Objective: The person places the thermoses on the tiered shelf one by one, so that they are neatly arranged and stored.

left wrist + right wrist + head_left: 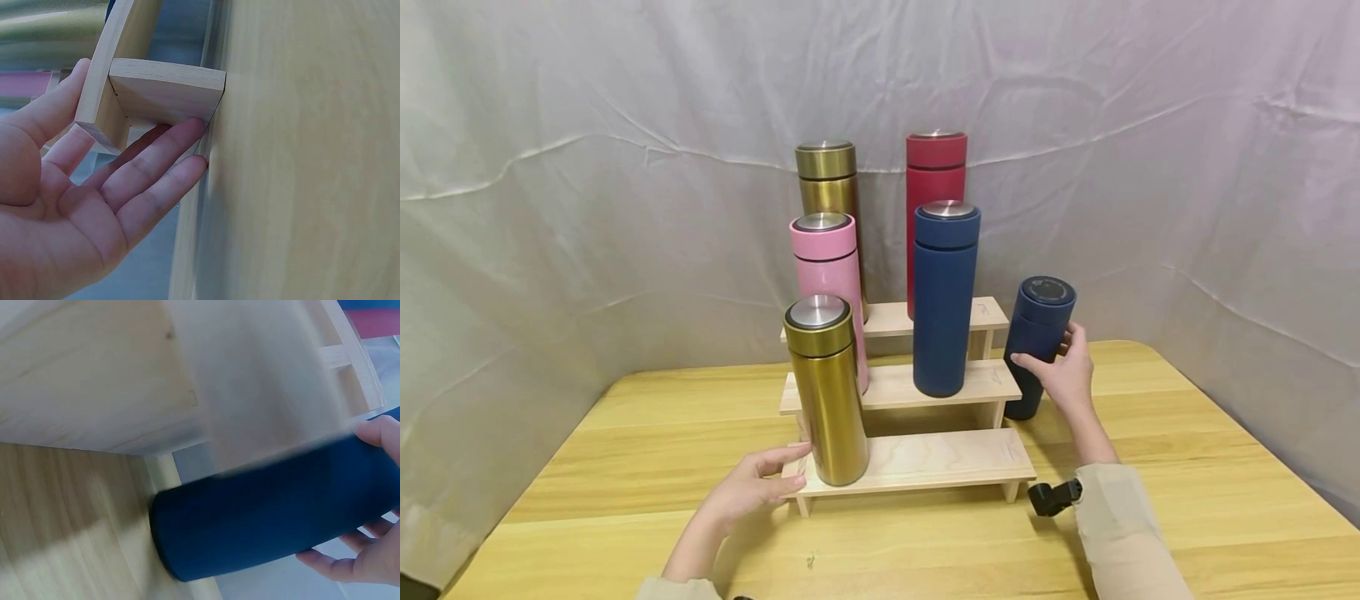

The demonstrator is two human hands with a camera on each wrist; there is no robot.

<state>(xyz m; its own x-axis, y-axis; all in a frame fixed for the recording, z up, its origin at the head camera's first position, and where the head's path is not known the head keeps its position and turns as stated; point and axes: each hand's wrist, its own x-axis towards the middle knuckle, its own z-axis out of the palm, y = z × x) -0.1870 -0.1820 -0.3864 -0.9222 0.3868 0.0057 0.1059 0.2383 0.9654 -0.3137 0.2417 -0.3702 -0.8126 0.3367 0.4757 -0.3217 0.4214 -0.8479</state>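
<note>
My right hand (1070, 371) grips a dark navy thermos bottle (1037, 325) around its upper body, thumb on the near side and fingers behind. The bottle tilts slightly beside the right end of a three-tier wooden stand (925, 462); its base (172, 534) is close over the table in the right wrist view. At the stand's left end, my left hand (752, 483) has its fingers loosely extended. In the left wrist view, its thumb lies along the lowest board (103, 81) and fingertips reach the leg (169, 90). A gold thermos (831, 408) stands on that board beside this hand.
A pink thermos (827, 250) and a blue thermos (943, 308) stand on the middle tier. Behind them, another gold thermos (827, 171) and a red thermos (936, 158) occupy the top tier. A grey cloth (700, 208) hangs around the wooden table (625, 467).
</note>
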